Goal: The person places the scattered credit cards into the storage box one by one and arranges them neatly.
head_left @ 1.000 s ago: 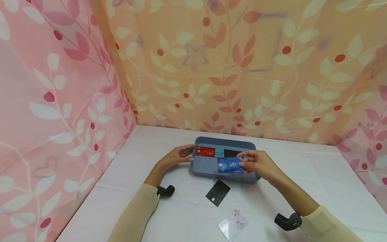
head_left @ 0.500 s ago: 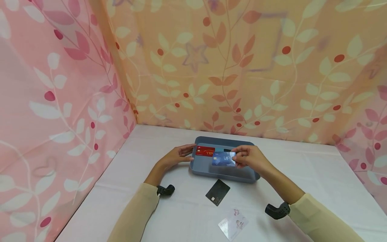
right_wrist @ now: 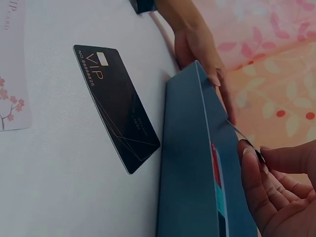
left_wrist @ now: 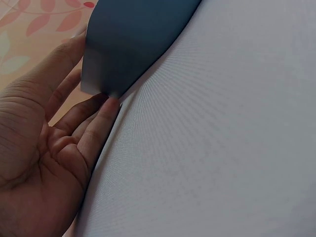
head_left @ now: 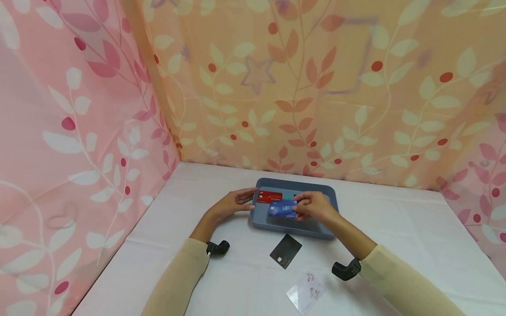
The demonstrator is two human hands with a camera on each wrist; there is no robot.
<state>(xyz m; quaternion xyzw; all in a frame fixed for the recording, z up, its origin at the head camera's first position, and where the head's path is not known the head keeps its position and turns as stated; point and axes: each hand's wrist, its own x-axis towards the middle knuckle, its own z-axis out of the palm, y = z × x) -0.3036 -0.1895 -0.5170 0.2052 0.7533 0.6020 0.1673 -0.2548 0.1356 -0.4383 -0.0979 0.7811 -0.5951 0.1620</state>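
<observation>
My right hand (head_left: 316, 207) pinches a blue VIP card (head_left: 280, 210) by its right end, above the blue-grey tray (head_left: 272, 224). In the right wrist view the card shows nearly edge-on between thumb and fingers. At the tray's left end my left hand (head_left: 232, 203) rests with thumb and extended fingertips against the wall; the left wrist view shows these fingers (left_wrist: 96, 131) at a corner. A red VIP card (head_left: 267, 196) lies at the tray's back left. Beside it a teal card (head_left: 287, 194) is partly covered from view by the blue card and right hand.
In front of the tray a black VIP card (head_left: 285, 251) lies slantwise on the white-covered table (head_left: 221, 281). Nearer still is a pale card with a flower print (head_left: 306, 293). Patterned cloth (head_left: 221, 101) hangs behind the table and on both sides.
My right hand has carried the blue card leftward over the tray, from its right part toward the middle, just in front of the red card. The left hand has stayed at the tray's left end.
</observation>
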